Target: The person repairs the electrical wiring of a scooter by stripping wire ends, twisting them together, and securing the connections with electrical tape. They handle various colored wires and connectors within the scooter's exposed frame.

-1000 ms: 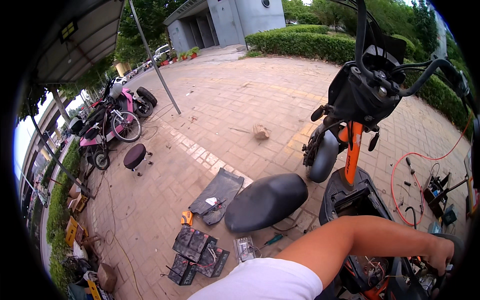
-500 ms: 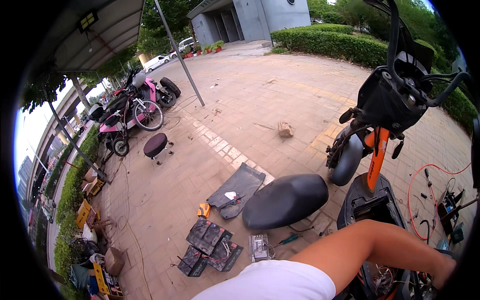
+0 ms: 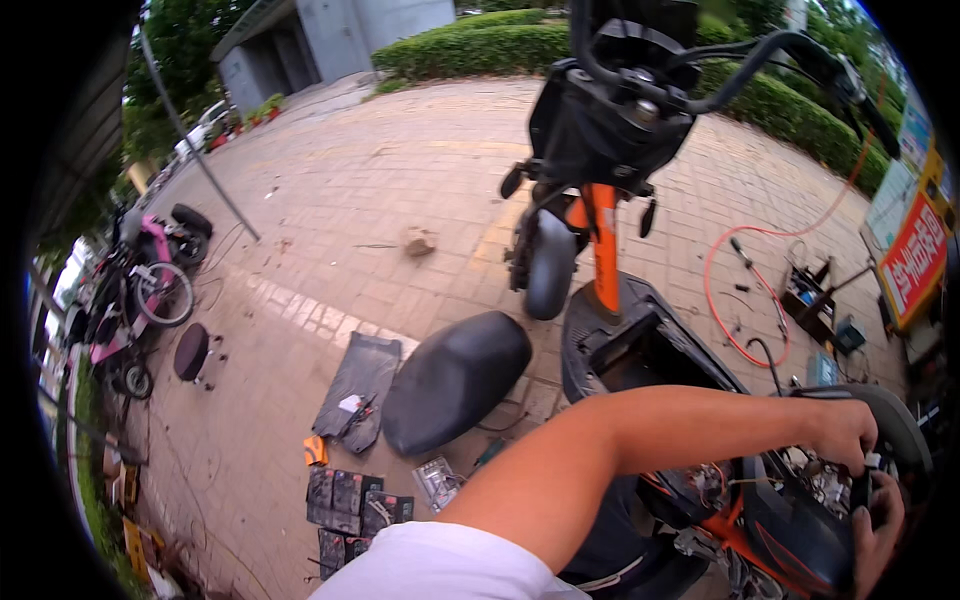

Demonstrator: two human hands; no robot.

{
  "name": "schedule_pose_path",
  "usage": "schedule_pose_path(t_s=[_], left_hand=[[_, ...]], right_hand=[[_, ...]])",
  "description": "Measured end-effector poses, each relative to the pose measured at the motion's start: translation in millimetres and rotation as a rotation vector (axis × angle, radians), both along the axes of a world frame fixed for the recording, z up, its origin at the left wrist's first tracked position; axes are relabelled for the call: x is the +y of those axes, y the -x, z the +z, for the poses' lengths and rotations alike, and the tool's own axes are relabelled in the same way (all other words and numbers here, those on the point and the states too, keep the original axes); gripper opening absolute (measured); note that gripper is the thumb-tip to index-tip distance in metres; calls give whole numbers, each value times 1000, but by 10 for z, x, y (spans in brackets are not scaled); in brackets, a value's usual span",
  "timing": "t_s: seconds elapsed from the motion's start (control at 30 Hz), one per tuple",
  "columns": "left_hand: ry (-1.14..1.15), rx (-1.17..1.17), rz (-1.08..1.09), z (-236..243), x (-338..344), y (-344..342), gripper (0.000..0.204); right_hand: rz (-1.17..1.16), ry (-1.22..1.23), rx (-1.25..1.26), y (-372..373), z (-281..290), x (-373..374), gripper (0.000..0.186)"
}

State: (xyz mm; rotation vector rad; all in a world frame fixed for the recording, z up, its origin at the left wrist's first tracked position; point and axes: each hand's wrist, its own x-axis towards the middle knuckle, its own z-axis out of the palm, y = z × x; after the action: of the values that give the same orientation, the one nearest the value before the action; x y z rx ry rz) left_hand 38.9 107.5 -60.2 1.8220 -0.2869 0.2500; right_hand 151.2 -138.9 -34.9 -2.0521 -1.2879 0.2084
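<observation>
A partly stripped electric scooter (image 3: 607, 250) with an orange frame and black panels stands at the right. Across its open body reaches my bare left arm, and my left hand (image 3: 843, 432) is closed at the tail end, fingertips pinched near a small white piece (image 3: 873, 461). Just below it my right hand (image 3: 880, 530) curls its fingers and thumb about a dark part that I cannot make out. Exposed wires (image 3: 708, 478) show inside the body beneath my forearm. A black rounded tail piece (image 3: 893, 425) lies beyond both hands.
The detached black seat (image 3: 455, 385) lies on the paving by a dark mat (image 3: 358, 385). Nearby are several batteries (image 3: 345, 500), a silver box (image 3: 437, 484) and an orange box (image 3: 316, 450). A red hose (image 3: 709, 275) curls beside a tool box (image 3: 808, 300); a signboard (image 3: 912, 255) stands far right.
The view has swung right, so the scooter and seat sit further left. My left hand now shows fully at the scooter's tail, and my right hand has come into view beside it.
</observation>
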Motion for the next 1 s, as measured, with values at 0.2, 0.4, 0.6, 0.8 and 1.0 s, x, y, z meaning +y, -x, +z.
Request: schedule_pose_path(t_s=[0.2,0.4,0.6,0.8,1.0], left_hand=[[229,115,-132,-278,224,-177,14],[208,150,-91,-180,-219,-282,13],[246,37,-44,-379,-170,-135,14],[-35,-134,221,-387,-326,-107,15],[19,-318,324,-505,-594,-213,11]], right_hand=[[59,-85,69,277,107,567,34],[-37,-65,52,212,194,96,37],[-54,-74,168,407,97,303,49],[20,196,-112,318,151,389,55],[-62,269,-329,332,156,352,54]])
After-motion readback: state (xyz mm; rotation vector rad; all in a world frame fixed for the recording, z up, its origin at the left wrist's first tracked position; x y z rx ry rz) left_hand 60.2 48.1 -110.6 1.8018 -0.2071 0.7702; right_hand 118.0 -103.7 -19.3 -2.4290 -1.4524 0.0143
